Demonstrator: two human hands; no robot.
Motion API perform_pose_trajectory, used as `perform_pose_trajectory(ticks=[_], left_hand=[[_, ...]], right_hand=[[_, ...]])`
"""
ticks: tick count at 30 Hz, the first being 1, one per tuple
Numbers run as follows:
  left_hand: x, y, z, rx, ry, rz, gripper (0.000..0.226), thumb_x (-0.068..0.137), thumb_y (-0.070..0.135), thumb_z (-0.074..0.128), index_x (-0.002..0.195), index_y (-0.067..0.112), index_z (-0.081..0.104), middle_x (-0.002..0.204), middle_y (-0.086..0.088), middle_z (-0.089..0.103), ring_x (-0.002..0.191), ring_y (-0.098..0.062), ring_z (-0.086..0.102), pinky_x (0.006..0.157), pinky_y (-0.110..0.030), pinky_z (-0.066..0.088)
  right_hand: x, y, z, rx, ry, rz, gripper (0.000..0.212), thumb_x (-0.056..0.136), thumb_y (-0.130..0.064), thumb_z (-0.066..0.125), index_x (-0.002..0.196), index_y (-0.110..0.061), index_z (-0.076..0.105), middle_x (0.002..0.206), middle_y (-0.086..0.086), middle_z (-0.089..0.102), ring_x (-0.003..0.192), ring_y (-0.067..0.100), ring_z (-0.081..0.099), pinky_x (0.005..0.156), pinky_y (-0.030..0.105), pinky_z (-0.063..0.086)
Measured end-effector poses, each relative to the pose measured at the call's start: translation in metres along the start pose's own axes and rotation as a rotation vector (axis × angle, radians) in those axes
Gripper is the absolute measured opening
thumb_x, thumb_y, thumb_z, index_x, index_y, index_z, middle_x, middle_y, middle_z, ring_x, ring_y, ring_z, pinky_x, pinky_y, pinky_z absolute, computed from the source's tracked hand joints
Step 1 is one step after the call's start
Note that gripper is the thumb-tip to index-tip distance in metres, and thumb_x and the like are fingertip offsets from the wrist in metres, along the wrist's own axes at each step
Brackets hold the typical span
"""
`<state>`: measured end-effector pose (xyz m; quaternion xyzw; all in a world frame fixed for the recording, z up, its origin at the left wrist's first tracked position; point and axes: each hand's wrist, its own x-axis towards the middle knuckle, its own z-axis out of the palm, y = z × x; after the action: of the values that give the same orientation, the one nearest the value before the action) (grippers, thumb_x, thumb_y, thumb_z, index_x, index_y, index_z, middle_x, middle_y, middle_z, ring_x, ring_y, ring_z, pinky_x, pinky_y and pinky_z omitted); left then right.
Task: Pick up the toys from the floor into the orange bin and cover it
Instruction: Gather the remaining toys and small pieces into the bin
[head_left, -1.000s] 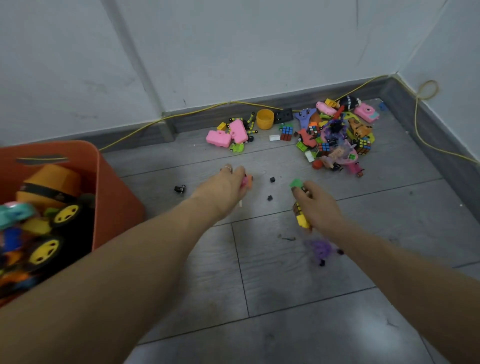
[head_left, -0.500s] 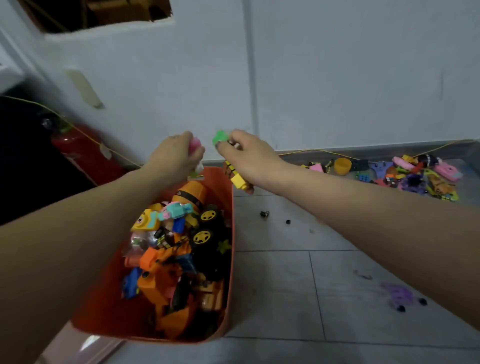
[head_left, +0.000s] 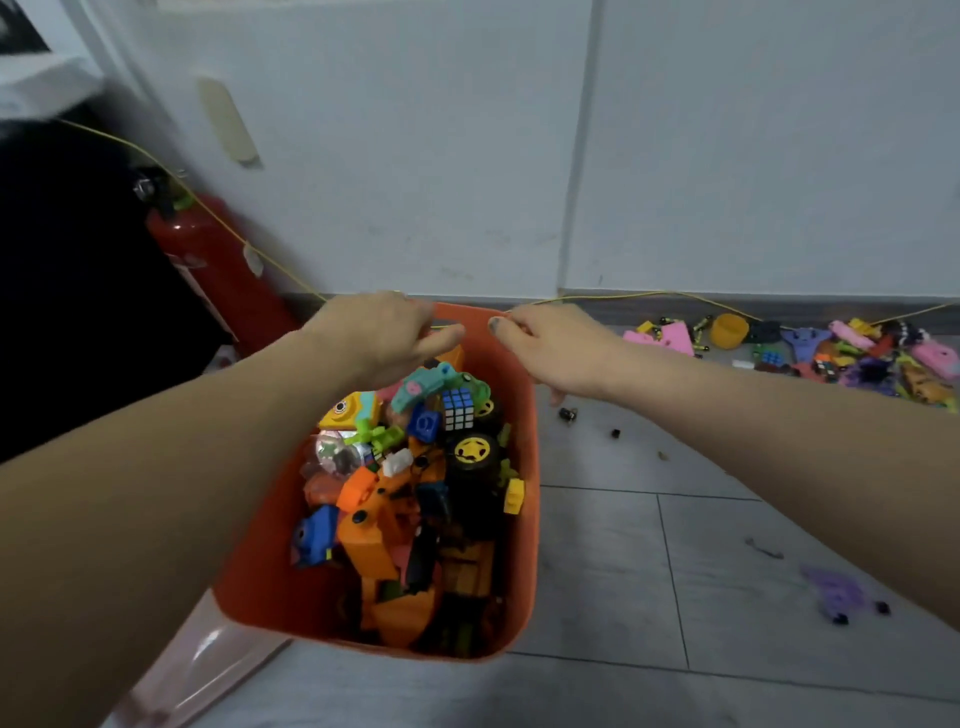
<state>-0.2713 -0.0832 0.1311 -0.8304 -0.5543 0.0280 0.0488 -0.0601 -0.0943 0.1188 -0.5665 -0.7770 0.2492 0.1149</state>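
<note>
The orange bin (head_left: 525, 545) stands on the grey floor, packed with toys: a small puzzle cube (head_left: 458, 408), a black-and-yellow wheel (head_left: 472, 451) and a yellow brick (head_left: 514, 496) by its right wall. My left hand (head_left: 384, 332) hovers over the bin's far rim with the fingers loosely curled and nothing visible in it. My right hand (head_left: 556, 348) hangs palm down over the far right corner, fingers apart and empty. More toys lie in a pile (head_left: 857, 358) along the wall at the right.
A red fire extinguisher (head_left: 218, 270) leans at the wall left of the bin. A yellow cable (head_left: 675, 296) runs along the skirting. A purple toy (head_left: 836, 592) and small black bits (head_left: 569, 414) lie on the floor right of the bin. A glossy pink sheet (head_left: 197, 660) shows under the bin's near corner.
My hands swung from the floor to over the bin with a pink piece and green and yellow bricks. Those pieces are now out of my hands, and a yellow brick lies in the bin.
</note>
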Motion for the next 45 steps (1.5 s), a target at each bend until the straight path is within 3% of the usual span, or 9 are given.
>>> perform_pose_trajectory(ticks=[4, 7, 13, 17, 24, 29, 36, 42, 45], left_hand=[[0.037, 0.06, 0.002, -0.141, 0.136, 0.088, 0.051, 0.091, 0.068, 0.02, 0.084, 0.025, 0.045, 0.099, -0.008, 0.063, 0.095, -0.033, 0.06, 0.067, -0.037, 0.039], [0.059, 0.12, 0.006, -0.228, 0.11, 0.174, 0.042, 0.096, 0.06, 0.027, 0.088, 0.023, 0.046, 0.104, -0.007, 0.063, 0.1, -0.032, 0.06, 0.071, -0.037, 0.038], [0.087, 0.236, 0.029, -0.254, -0.125, 0.309, 0.037, 0.098, 0.052, 0.032, 0.101, 0.02, 0.048, 0.112, -0.009, 0.059, 0.099, -0.03, 0.056, 0.07, -0.036, 0.037], [0.1, 0.292, 0.048, -0.274, -0.318, 0.29, 0.046, 0.099, 0.052, 0.032, 0.123, 0.015, 0.047, 0.127, -0.015, 0.056, 0.108, -0.033, 0.055, 0.078, -0.039, 0.042], [0.12, 0.377, 0.099, -0.23, -0.523, 0.279, 0.068, 0.095, 0.061, 0.036, 0.15, 0.027, 0.017, 0.148, -0.015, 0.034, 0.127, -0.039, 0.044, 0.102, -0.051, 0.039], [0.152, 0.414, 0.11, -0.195, -0.549, 0.283, 0.085, 0.087, 0.071, 0.04, 0.153, 0.032, 0.003, 0.159, -0.008, 0.017, 0.14, -0.033, 0.028, 0.106, -0.056, 0.034], [0.219, 0.463, 0.124, -0.244, -0.517, 0.189, 0.118, 0.071, 0.071, 0.065, 0.154, 0.031, -0.008, 0.162, -0.013, 0.004, 0.145, -0.038, 0.016, 0.114, -0.054, 0.025], [0.264, 0.502, 0.155, -0.321, -0.466, 0.118, 0.131, 0.056, 0.077, 0.07, 0.152, 0.037, -0.01, 0.162, -0.009, -0.012, 0.148, -0.038, -0.003, 0.116, -0.061, 0.01], [0.285, 0.518, 0.162, -0.276, -0.403, 0.12, 0.131, 0.055, 0.085, 0.063, 0.151, 0.04, -0.014, 0.161, -0.009, -0.015, 0.148, -0.037, -0.011, 0.114, -0.066, 0.002]], right_hand=[[-0.004, 0.041, -0.023, -0.035, 0.019, 0.099, 0.043, 0.098, -0.05, 0.029, 0.082, -0.02, 0.056, 0.081, 0.011, 0.063, 0.062, 0.03, 0.071, 0.062, 0.044, 0.059], [-0.026, 0.089, -0.048, -0.09, 0.038, 0.263, 0.046, 0.1, -0.045, 0.028, 0.082, -0.012, 0.055, 0.087, 0.017, 0.062, 0.068, 0.033, 0.07, 0.064, 0.044, 0.059], [-0.105, 0.2, -0.06, -0.271, -0.048, 0.584, 0.043, 0.103, -0.044, 0.034, 0.118, -0.01, 0.055, 0.121, 0.019, 0.059, 0.104, 0.033, 0.055, 0.079, 0.035, 0.041], [-0.162, 0.261, -0.051, -0.216, -0.116, 0.683, 0.059, 0.101, -0.047, 0.042, 0.151, -0.016, 0.032, 0.155, 0.014, 0.037, 0.134, 0.033, 0.043, 0.103, 0.039, 0.038], [-0.212, 0.356, -0.044, -0.13, -0.117, 0.84, 0.075, 0.096, -0.051, 0.051, 0.157, -0.024, 0.016, 0.158, 0.016, 0.026, 0.141, 0.034, 0.034, 0.111, 0.039, 0.033], [-0.201, 0.408, -0.044, -0.078, -0.074, 0.87, 0.086, 0.09, -0.059, 0.056, 0.157, -0.031, 0.009, 0.155, 0.019, 0.025, 0.139, 0.04, 0.032, 0.111, 0.045, 0.034], [-0.159, 0.489, -0.043, 0.183, 0.118, 0.867, 0.097, 0.08, -0.068, 0.061, 0.155, -0.042, 0.005, 0.156, 0.023, 0.017, 0.14, 0.045, 0.028, 0.112, 0.053, 0.033], [-0.132, 0.543, -0.047, 0.169, 0.468, 0.803, 0.056, 0.098, -0.05, 0.04, 0.151, -0.037, 0.027, 0.146, 0.021, 0.037, 0.129, 0.041, 0.041, 0.106, 0.051, 0.038], [-0.131, 0.569, -0.06, 0.141, 0.427, 0.776, 0.051, 0.099, -0.048, 0.033, 0.149, -0.039, 0.032, 0.146, 0.019, 0.04, 0.133, 0.039, 0.037, 0.11, 0.052, 0.033]])
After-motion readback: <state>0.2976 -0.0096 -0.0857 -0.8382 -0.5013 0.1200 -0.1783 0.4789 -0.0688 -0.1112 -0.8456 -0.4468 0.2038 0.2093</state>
